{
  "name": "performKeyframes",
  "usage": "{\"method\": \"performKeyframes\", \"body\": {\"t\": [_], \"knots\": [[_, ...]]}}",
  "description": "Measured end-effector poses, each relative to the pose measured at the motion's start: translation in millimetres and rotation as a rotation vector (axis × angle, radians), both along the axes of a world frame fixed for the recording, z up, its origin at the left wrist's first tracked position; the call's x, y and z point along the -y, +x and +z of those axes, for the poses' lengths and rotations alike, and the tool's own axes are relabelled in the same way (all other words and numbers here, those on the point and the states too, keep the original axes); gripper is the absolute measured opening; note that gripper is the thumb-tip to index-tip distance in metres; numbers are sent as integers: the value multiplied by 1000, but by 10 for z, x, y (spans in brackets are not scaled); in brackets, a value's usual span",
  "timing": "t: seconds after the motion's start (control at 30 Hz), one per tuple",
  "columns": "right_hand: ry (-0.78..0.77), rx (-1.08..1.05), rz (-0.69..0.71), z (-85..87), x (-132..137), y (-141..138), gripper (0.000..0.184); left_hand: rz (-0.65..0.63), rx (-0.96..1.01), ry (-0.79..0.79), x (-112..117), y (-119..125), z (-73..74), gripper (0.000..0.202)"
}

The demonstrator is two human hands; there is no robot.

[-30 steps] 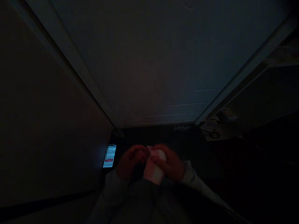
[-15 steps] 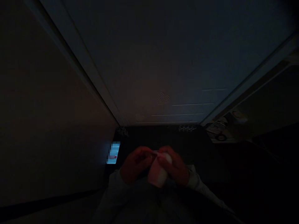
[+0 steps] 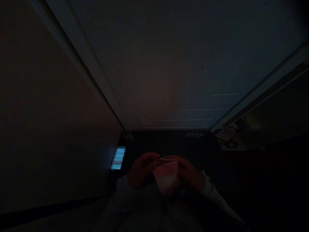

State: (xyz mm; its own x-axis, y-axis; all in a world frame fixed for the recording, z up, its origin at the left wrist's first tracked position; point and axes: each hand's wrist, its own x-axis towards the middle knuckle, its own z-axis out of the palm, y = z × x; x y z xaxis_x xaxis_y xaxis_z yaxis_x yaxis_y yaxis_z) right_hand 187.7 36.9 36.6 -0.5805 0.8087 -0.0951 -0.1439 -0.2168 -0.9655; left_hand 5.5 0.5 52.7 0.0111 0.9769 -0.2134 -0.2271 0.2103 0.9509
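Note:
In dim light I hold a small, soft-looking pink-and-white piece in front of my body. Its upper edge looks like a rim, and it narrows toward the bottom; I cannot tell its exact kind. My left hand is closed, with thumb and fingertips pinching at the piece's upper left corner. Something thin and pale shows by those fingertips, too dark to make out. From the right, my right hand grips the piece, its fingers partly hidden behind the rim.
Beneath my hands is a dark tabletop. A lit phone lies at its left edge. Small metallic-looking loops sit along the back, and more loops at the back left. A pale panel with a heart relief rises behind.
The piece has turned in my hands, so its rim and wide front now face me. My right hand has shifted slightly right and behind it. The view has moved a little.

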Motion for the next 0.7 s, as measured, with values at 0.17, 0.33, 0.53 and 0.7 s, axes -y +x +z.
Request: {"method": "performKeyframes", "body": {"t": [0.17, 0.33, 0.53, 0.7], "knots": [[53, 69, -54, -42, -14, 26, 19, -68, -27, -33, 0, -9, -3, 38], [127, 198, -151, -1, -22, 27, 10, -100, -91, -21, 3, -6, -17, 34], [204, 271, -217, -18, -11, -11, 12, -65, -162, 1, 9, 1, -22, 31], [272, 226, -209, -49, -15, -22, 14, -48, -70, 84, 6, 37, -9, 25]]}}
